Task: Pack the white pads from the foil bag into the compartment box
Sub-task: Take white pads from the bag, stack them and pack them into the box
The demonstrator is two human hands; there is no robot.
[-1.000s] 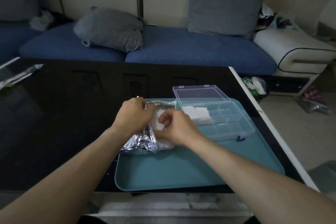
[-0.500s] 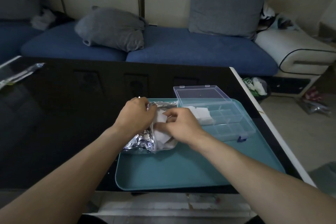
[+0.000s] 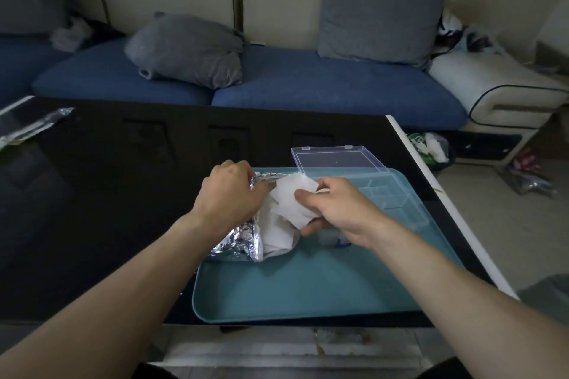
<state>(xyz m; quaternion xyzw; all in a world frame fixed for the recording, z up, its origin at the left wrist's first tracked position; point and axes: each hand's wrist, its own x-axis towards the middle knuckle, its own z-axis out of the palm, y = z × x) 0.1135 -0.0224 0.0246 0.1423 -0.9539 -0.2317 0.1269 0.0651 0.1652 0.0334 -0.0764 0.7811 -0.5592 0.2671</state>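
Our right hand pinches soft, floppy white pads; left hand grips the crinkled foil bag; take pads by edges.

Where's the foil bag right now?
In the head view, the foil bag lies on the near-left part of the teal tray, gripped by the left hand, left of the compartment box.

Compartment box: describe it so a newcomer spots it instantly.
On the black table sits a teal tray. The compartment box lies at its far right, behind the right hand. Unlike the crinkled foil bag beside it, it is clear plastic, lid open.
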